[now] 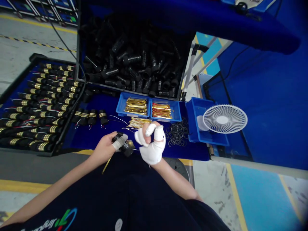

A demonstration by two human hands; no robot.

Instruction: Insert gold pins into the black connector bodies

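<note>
My left hand (106, 146), with tape round its thumb, is closed around a black cylindrical part (127, 150) that shows some brass. A thin gold strip (106, 166) sticks out below this hand. To the right, my right hand (152, 146) wears a white partial glove and taped fingertips; its fingers are curled in. A short pale wire (136, 149) runs from the black part towards it, but what lies in the fingers is hidden. Just beyond the hands is a loose pile of gold strips (138, 122). Several black parts with gold rings (92, 117) stand left of it.
Two blue bins hold gold strips (136, 106) and red-and-gold strips (161, 110). Black rings (178, 132) lie to the right, near a white fan (223, 119). A big crate of black threaded parts (132, 59) stands behind; a tray of ringed parts (40, 109) is left.
</note>
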